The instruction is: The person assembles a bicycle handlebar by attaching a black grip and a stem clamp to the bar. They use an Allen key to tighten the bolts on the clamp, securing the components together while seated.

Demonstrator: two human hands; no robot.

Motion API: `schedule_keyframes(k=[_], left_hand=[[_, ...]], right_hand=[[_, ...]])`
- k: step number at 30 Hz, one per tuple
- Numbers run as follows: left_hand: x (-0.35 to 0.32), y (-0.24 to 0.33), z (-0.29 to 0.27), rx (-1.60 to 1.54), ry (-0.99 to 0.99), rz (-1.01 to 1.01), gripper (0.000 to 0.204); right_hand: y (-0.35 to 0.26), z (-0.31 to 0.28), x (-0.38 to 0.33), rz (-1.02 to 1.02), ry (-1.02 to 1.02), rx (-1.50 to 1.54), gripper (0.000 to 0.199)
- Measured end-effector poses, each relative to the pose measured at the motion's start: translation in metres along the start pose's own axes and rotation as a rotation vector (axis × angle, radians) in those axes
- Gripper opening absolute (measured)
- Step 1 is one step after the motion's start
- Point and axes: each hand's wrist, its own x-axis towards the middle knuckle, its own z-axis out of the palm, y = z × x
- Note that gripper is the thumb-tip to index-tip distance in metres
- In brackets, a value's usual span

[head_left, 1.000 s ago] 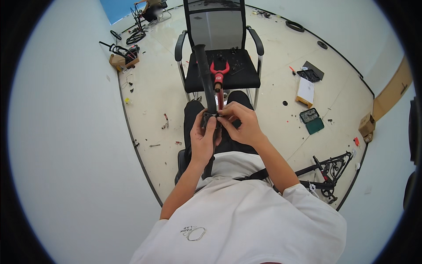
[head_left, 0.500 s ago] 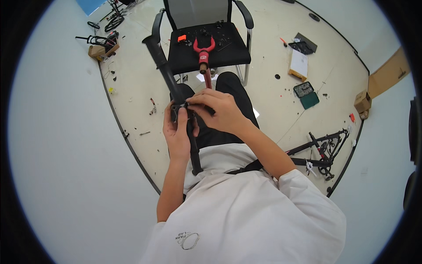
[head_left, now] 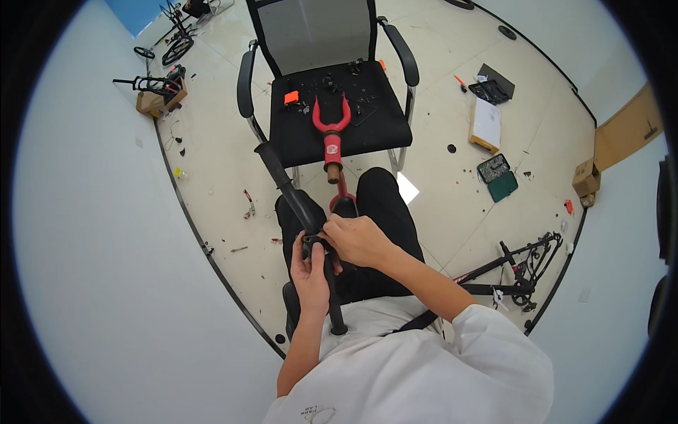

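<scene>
A black bicycle handlebar [head_left: 295,201] slants over my lap, one end toward the chair and the other against my shirt. My left hand [head_left: 311,279] is wrapped around its middle, gripping a black stem [head_left: 308,244] clamped there. From the right, my right hand [head_left: 361,242] reaches the same spot, its fingertips pinched together beside the stem. Whatever those fingertips hold is hidden. Beyond the handlebar, a red bicycle fork [head_left: 332,146] lies on the chair seat with its steerer tube toward me. Another red part [head_left: 342,185] shows between my knees.
The black chair [head_left: 288,136] carries small parts and an orange piece [head_left: 291,97]. At right on the floor are a green case [head_left: 502,186], a white-topped box [head_left: 485,124] and a black bicycle frame [head_left: 519,265]. Left stands a carton with bike parts [head_left: 150,103].
The view has shifted, so the chair, fork and hands appear lower. My hands stay at the stem, and the right fingers are still pinched beside it.
</scene>
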Motion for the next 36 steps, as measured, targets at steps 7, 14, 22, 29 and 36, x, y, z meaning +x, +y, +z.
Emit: schedule_keyframes(k=[7, 14, 22, 29, 36], left_hand=[[0.049, -0.008, 0.007, 0.146, 0.011, 0.015, 0.045], [0.079, -0.009, 0.026, 0.232, 0.021, 0.202, 0.050], [0.095, -0.017, 0.022, 0.139, -0.175, 0.392, 0.067], [0.088, -0.025, 0.016, 0.139, -0.180, 0.441, 0.068], [0.087, -0.029, 0.015, 0.221, -0.368, 0.498, 0.063]], right_hand=[[0.033, 0.017, 0.021, 0.237, 0.065, 0.116, 0.020], [0.054, 0.020, 0.046, 0.266, 0.246, 0.193, 0.018], [0.057, -0.013, 0.059, 0.127, 0.241, 0.330, 0.022], [0.047, -0.020, 0.046, 0.209, 0.236, 0.515, 0.027], [0.054, -0.039, 0.033, 0.436, 0.204, 0.752, 0.030]])
